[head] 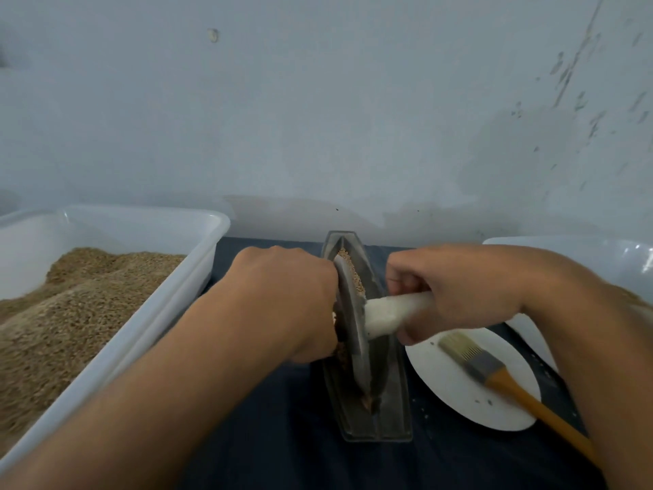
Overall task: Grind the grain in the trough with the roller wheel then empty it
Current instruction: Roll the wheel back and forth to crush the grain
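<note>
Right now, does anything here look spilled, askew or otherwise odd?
Nothing serious. A few pale crumbs lie scattered on the dark cloth beside the round white plate, and dark specks mark that plate near the orange-handled brush. Both hands grip the roller wheel's handles normally.

White plastic tub [198, 238] at 9 o'clock, heaped with tan husk-like granules [70, 305]; near rim runs diagonally toward the lower left. Round white plate [459, 387] at 4 o'clock on dark blue cloth [282, 436], a few small specks on its surface. Paintbrush [494, 373] lies across the plate: pale bristles toward 10 o'clock, grey ferrule, orange handle running off the plate edge toward 5 o'clock. Second white container [600, 256] at 3 o'clock, contents mostly hidden. Pale blue-grey wall [318, 100] behind, scuffed at 2 o'clock.
</note>
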The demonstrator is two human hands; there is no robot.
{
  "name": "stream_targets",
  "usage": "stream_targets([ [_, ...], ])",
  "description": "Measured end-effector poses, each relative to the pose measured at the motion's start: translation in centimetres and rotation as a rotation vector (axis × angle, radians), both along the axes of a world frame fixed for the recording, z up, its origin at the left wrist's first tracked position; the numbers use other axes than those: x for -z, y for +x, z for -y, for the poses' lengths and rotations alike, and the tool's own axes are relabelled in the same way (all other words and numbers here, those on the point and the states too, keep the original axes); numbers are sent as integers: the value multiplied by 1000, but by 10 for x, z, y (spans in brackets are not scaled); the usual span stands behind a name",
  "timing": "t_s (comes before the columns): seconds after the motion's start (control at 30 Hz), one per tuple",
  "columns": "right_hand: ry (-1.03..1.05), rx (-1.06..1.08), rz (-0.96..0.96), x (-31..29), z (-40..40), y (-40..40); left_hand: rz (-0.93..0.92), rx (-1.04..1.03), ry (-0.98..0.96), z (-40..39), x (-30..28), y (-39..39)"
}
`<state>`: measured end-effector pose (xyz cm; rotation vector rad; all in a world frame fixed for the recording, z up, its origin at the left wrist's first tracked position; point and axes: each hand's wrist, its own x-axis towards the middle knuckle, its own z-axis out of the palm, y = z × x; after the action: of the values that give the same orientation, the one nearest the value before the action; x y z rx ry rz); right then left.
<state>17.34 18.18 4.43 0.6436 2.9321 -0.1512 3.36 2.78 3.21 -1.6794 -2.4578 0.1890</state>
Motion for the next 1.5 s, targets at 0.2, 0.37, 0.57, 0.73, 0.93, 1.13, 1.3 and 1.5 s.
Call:
stream_targets([
  [0.2, -21, 46, -84, 20, -25, -9, 2, -27, 149, -19, 21, -14],
  [0.37, 23, 96, -229, 49, -52, -20, -49, -30, 414, -51, 51, -28],
  [0.57, 242, 70, -411, 65, -52, -35, -2, 22, 505, -56, 67, -49],
  [0.73, 102, 107, -268, 49, -45, -25, -5, 17, 341, -47, 49, -40],
  [0.93, 46, 77, 15, 22, -21, -10, 63, 46, 65, -25, 26, -12],
  [1.13, 47, 27, 78, 8, -4, -1, 12, 79, 17, -10, 7, -4],
  [1.3, 50, 40, -67, 15, -13, -8, -8, 11, 71, -17, 18, -15],
  [1.5, 92, 100, -375, 54, -46, -28, -58, -77, 325, -49, 46, -27],
])
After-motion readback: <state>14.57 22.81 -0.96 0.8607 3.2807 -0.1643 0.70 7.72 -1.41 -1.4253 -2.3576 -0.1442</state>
